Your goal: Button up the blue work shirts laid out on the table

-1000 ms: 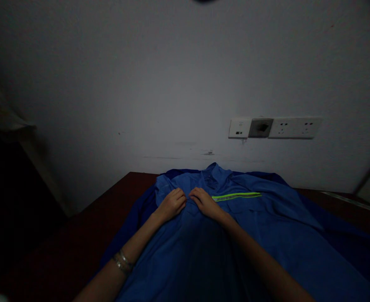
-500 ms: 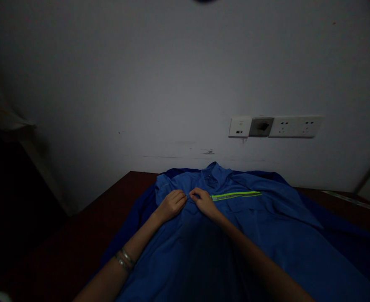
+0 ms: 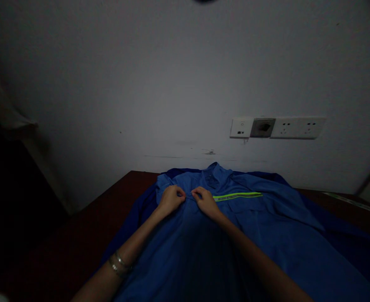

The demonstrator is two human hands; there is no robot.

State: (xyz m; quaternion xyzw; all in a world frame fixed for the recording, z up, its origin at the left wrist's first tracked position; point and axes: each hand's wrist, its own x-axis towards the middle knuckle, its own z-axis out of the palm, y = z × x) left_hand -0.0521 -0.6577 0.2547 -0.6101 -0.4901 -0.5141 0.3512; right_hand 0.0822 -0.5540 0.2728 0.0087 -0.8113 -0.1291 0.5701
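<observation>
A blue work jacket (image 3: 266, 235) with a yellow-green reflective stripe (image 3: 238, 196) across the chest lies spread in front of me, its collar (image 3: 216, 172) toward the wall. My left hand (image 3: 171, 199) pinches the jacket's cloth on the left of the chest, thumb and index finger closed. Just to its right, my right hand (image 3: 205, 202) pinches the same area near the stripe's left end. A small gap separates the fingertips, with a bit of cloth between them. Any button or fastener there is too small and dark to make out.
Darker blue cloth (image 3: 338, 222) lies beneath the jacket on a dark red-brown table (image 3: 118, 197). The table's back edge meets a grey wall (image 3: 172, 84) carrying a row of sockets and switches (image 3: 277, 128). A dark shape (image 3: 11, 188) stands at the left.
My left hand has turned and shifted slightly left, its thumb and index finger now showing in a pinch. My right hand stays nearly in place. The view has shifted slightly.
</observation>
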